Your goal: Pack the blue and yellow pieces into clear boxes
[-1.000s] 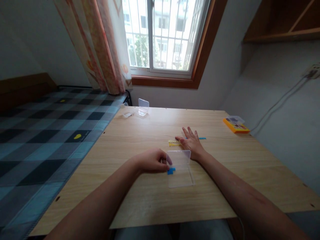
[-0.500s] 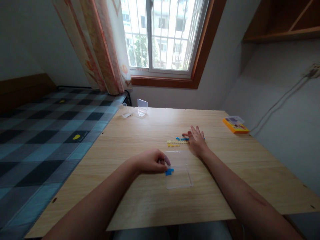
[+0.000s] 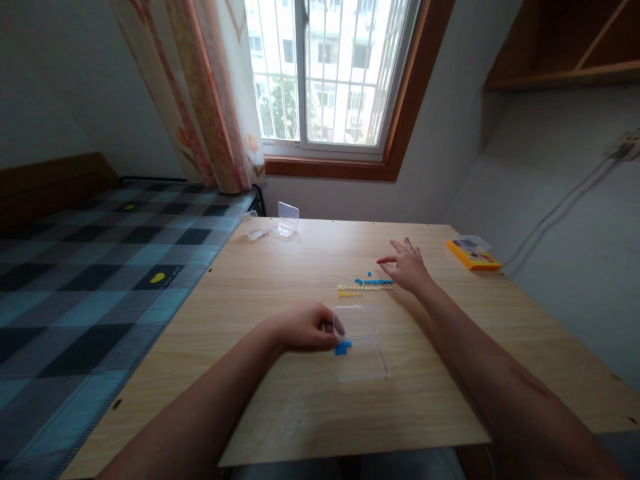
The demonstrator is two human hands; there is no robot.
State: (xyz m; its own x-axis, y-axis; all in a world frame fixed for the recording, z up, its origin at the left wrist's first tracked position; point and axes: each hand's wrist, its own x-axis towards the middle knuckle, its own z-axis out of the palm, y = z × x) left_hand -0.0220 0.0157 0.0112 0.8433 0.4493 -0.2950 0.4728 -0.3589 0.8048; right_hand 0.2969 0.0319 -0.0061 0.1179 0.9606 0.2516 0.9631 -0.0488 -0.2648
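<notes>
My left hand [image 3: 314, 327] is curled at the left edge of an open clear plastic box [image 3: 367, 363], its fingertips showing through the see-through lid. Flat blue pieces [image 3: 342, 348] lie in the box by my thumb. Beyond the box, small parts lie in rows: blue pieces [image 3: 377, 282], pale cream pieces [image 3: 365, 288] and yellow pieces [image 3: 350, 295]. My right hand [image 3: 407, 267] hovers at the right end of the rows with its fingers spread, and nothing shows in it. One small blue piece [image 3: 369, 273] sits apart, left of those fingers.
Two more clear plastic cases [image 3: 287, 220] stand open at the table's far left corner. An orange box [image 3: 473, 255] with a clear lid lies by the right wall. A bed with a checked cover [image 3: 165, 267] adjoins the table's left side.
My right hand has lifted off the blue row and moved to the right. A lone blue piece and more of the rows now show. My left hand stays at the box.
</notes>
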